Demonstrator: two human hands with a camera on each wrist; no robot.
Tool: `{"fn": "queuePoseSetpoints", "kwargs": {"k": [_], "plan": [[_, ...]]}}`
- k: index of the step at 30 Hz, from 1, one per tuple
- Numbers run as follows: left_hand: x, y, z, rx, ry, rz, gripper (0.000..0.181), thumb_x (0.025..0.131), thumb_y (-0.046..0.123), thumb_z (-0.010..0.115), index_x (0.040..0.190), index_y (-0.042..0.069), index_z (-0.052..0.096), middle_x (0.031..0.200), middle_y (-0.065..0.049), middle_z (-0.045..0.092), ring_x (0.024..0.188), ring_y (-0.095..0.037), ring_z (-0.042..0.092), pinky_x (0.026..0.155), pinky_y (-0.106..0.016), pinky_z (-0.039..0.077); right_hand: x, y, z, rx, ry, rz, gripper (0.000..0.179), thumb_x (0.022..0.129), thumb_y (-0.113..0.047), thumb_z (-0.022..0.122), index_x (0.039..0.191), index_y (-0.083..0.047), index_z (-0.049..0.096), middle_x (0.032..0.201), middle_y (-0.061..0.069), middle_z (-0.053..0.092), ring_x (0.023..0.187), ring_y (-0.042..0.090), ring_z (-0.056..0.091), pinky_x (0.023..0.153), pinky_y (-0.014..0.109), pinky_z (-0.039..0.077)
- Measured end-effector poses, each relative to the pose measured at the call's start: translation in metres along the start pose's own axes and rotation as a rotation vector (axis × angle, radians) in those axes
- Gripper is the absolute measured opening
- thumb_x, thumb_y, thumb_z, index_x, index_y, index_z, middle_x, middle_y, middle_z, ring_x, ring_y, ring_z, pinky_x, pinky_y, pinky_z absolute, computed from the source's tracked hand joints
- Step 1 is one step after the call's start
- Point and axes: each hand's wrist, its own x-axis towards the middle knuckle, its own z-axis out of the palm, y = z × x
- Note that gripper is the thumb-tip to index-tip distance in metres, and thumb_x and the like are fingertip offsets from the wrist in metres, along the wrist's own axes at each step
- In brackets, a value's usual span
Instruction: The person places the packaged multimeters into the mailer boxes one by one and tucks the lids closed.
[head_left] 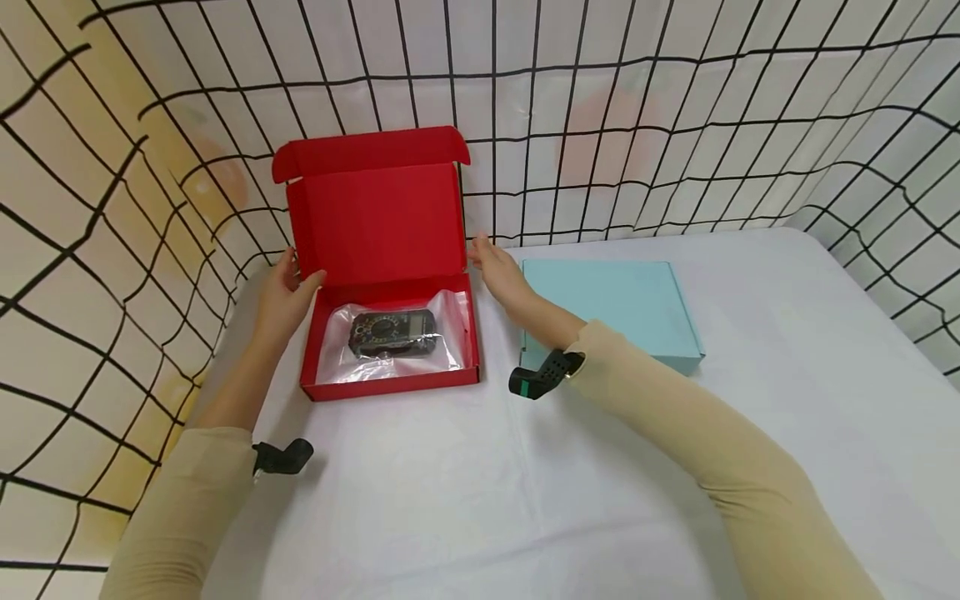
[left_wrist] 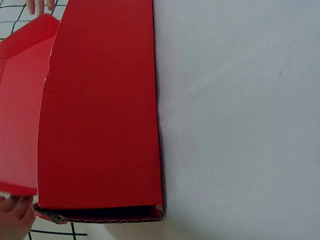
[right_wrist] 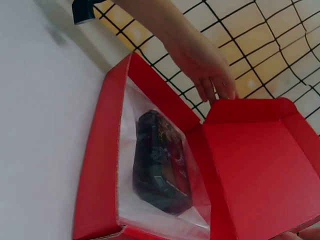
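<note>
A red cardboard box [head_left: 390, 389] stands with its lid [head_left: 386, 221] raised. Inside lies a dark multimeter [head_left: 393, 332] with a dial and a small display, wrapped in a clear plastic bag [head_left: 452, 325]. My left hand [head_left: 282, 298] is at the lid's left side, fingers by its side flap and thumb toward the box rim. In the right wrist view, fingertips of the left hand [right_wrist: 207, 70] meet the flap's edge. My right hand [head_left: 501, 279] reaches to the lid's right edge, fingers extended beside it. In the left wrist view, the box's front wall [left_wrist: 100, 110] hides the contents.
A closed light blue box [head_left: 615, 300] lies to the right, partly under my right forearm. Black wire grid panels [head_left: 493, 133] rise behind and at both sides of the table [head_left: 420, 483], which has a white cloth. Each wrist wears a black camera mount [head_left: 281, 457].
</note>
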Motion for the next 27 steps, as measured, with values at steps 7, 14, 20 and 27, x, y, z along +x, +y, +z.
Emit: {"fn": "queuePoseSetpoints", "kwargs": {"k": [7,14,20,27], "plan": [[-0.005,0.004,-0.001,0.061,0.061,0.016,0.056,0.095,0.031,0.043,0.142,0.005,0.027,0.133,-0.021,0.046,0.123,-0.032,0.044,0.102,-0.044,0.034,0.003,0.004,-0.001,0.024,-0.083,-0.051,0.061,0.098,-0.044,0.013,0.143,-0.004,0.025,0.145,0.012,0.032,0.134,0.027,0.03,0.11,0.036,0.024],[-0.009,0.001,-0.005,0.034,0.052,0.037,0.052,0.098,0.036,0.03,0.14,0.005,0.033,0.133,-0.021,0.046,0.12,-0.035,0.046,0.102,-0.043,0.035,0.003,0.005,-0.003,0.035,-0.107,-0.002,0.061,0.097,-0.047,0.018,0.143,-0.008,0.028,0.145,0.01,0.033,0.133,0.026,0.032,0.109,0.034,0.026],[-0.014,-0.001,-0.012,-0.062,-0.066,0.045,0.055,0.1,0.038,0.017,0.143,0.007,0.025,0.133,-0.025,0.042,0.121,-0.036,0.043,0.103,-0.044,0.033,0.001,0.009,-0.005,0.048,-0.093,0.029,0.059,0.097,-0.047,0.017,0.144,-0.013,0.025,0.14,0.013,0.039,0.131,0.028,0.034,0.109,0.035,0.026],[-0.024,-0.008,-0.026,-0.076,-0.173,0.025,0.063,0.096,0.049,0.007,0.146,0.012,0.018,0.122,-0.025,0.048,0.12,-0.032,0.044,0.108,-0.056,0.014,-0.005,0.016,-0.007,-0.011,-0.195,0.085,0.063,0.095,-0.052,0.009,0.144,-0.016,0.027,0.139,0.013,0.04,0.132,0.032,0.031,0.11,0.037,0.024]]}}
